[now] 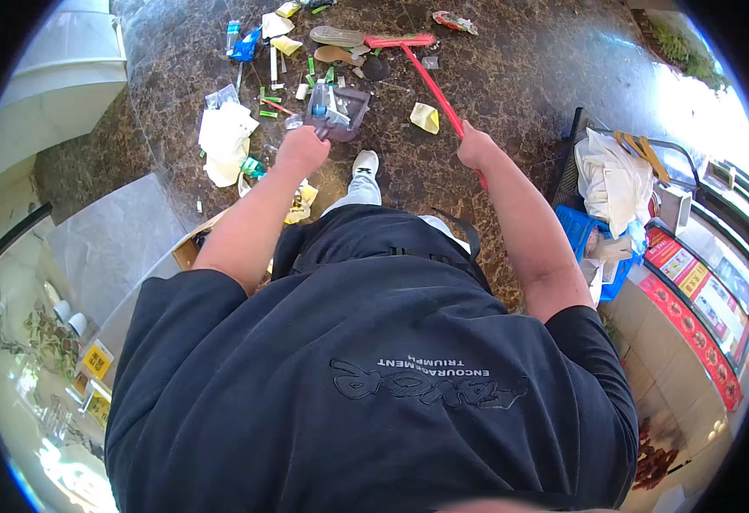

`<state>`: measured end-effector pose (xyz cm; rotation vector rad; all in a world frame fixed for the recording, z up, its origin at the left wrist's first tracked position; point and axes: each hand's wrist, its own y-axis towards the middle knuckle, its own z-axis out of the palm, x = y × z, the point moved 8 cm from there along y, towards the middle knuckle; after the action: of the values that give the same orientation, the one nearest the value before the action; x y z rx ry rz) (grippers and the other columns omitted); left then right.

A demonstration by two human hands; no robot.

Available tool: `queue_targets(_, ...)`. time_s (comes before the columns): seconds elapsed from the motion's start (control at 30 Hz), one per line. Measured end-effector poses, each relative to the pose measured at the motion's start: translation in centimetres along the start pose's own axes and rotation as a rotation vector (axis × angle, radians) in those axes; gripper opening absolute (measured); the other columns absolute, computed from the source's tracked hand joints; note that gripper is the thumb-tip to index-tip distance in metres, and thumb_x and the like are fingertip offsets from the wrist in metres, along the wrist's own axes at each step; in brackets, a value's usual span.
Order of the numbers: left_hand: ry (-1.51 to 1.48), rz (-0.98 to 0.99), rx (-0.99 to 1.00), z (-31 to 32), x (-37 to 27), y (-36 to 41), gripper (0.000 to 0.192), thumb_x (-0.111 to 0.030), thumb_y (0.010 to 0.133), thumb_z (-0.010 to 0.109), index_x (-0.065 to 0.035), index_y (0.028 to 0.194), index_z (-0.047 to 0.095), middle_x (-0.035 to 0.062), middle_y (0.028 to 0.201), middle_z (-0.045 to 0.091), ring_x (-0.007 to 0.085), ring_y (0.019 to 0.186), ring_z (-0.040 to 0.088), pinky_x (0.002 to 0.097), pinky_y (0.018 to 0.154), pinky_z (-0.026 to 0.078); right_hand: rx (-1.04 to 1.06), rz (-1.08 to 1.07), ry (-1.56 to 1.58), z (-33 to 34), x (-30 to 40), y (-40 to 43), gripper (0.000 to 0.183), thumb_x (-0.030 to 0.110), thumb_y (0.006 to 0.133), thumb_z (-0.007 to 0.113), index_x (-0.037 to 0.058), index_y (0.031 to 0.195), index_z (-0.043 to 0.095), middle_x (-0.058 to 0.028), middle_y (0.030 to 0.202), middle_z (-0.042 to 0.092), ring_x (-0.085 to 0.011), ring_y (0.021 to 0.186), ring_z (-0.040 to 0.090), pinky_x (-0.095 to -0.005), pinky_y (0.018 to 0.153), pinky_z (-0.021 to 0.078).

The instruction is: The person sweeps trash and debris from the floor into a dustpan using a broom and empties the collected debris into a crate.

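Observation:
My left hand (304, 151) grips the handle of a dustpan (352, 114) whose pan holds a clear plastic bottle (320, 102) and white scraps. In my right hand (477, 146) is the red handle of a long-handled broom (435, 86). The broom's red head (403, 41) lies on the floor beyond the dustpan, close to a grey shoe sole (336, 36) and a tan insole (336, 55). Green wrappers (269, 114) and small white pieces are strewn left of the pan. A crumpled yellow-and-white paper (425, 118) lies between the pan and the broom handle.
White papers (225, 138), a blue wrapper (246, 47) and another bottle (232, 36) lie on the dark floor at the left. A red-and-white wrapper (455, 22) is at the top. On the right stands a blue basket (619, 282) with bags; a grey counter (118, 240) is at the left.

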<state>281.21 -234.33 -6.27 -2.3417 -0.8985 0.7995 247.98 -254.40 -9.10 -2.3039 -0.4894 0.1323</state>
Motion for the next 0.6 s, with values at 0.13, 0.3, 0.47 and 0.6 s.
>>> queue_targets(0.13,0.069,0.122,0.004,-2.1,1.0,1.7,0.030,-0.032,0.086,0.062,-0.0040,0.096,0.069,0.0222,0.095,0.070,0.0387,0.095,0.068,0.0460,0.086,0.054,0.145,0.040,-0.087,-1.4,-0.8,-2.2,0.041,0.019,0.095,0.046,0.0004,0.131,0.051,-0.0243,0.126,0.062,-0.0363,0.117,0.062,-0.0430,0.098,0.0507)
queue_targets(0.3,0.099,0.200,0.004,-5.2,0.0,4.7,0.029,-0.030,0.083,0.062,-0.0028,0.091,0.070,0.0222,0.090,0.070,0.0385,0.090,0.068,0.0463,0.085,0.054,0.072,0.235,-0.108,-1.7,-1.5,-4.7,0.035,0.018,0.100,0.042,0.0001,0.129,0.052,-0.0232,0.121,0.065,-0.0363,0.113,0.065,-0.0475,0.094,0.0532)
queue_targets(0.47,0.094,0.224,-0.014,-6.9,0.2,7.4,0.031,-0.030,0.079,0.064,-0.0028,0.091,0.072,0.0226,0.086,0.070,0.0392,0.087,0.068,0.0461,0.082,0.055,0.258,0.029,-0.318,1.2,0.0,-8.3,0.043,0.019,0.103,0.037,0.0004,0.141,0.039,-0.0228,0.113,0.067,-0.0373,0.105,0.067,-0.0481,0.086,0.0557)
queue_targets(0.6,0.145,0.258,-0.040,-8.0,1.2,8.1,0.029,-0.029,0.078,0.064,-0.0039,0.089,0.072,0.0220,0.087,0.070,0.0402,0.087,0.067,0.0470,0.081,0.055,0.383,-0.092,-0.252,4.0,1.1,-11.8,0.041,0.015,0.100,0.043,-0.0008,0.138,0.041,-0.0245,0.107,0.068,-0.0392,0.101,0.068,-0.0490,0.082,0.0563)
